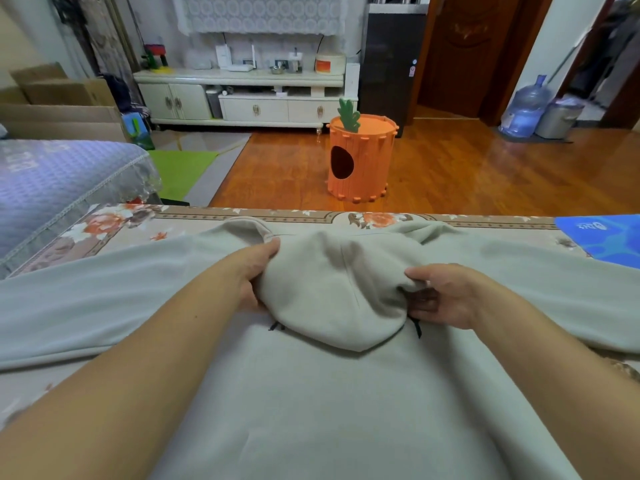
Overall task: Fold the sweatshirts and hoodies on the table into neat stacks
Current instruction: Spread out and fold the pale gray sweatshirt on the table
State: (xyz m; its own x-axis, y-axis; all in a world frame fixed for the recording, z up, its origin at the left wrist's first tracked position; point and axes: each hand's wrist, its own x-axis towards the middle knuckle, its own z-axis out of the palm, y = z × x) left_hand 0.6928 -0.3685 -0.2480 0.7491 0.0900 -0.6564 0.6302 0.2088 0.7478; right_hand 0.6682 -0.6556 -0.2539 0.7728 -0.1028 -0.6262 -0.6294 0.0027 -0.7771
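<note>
A pale grey-green hoodie (311,403) lies spread flat on the table, its sleeves stretched out to the left and right. Its hood (329,292) is folded down over the chest, with dark drawstring ends showing at both lower corners. My left hand (254,271) grips the hood's left edge, thumb underneath. My right hand (440,296) pinches the hood's right edge, fingers curled into the fabric.
The table wears a floral cloth (114,223). A blue mat (602,237) lies at its far right corner. Beyond the table are a wooden floor, an orange carrot-shaped stool (360,157), a sofa (52,181) at left and a white cabinet (242,95).
</note>
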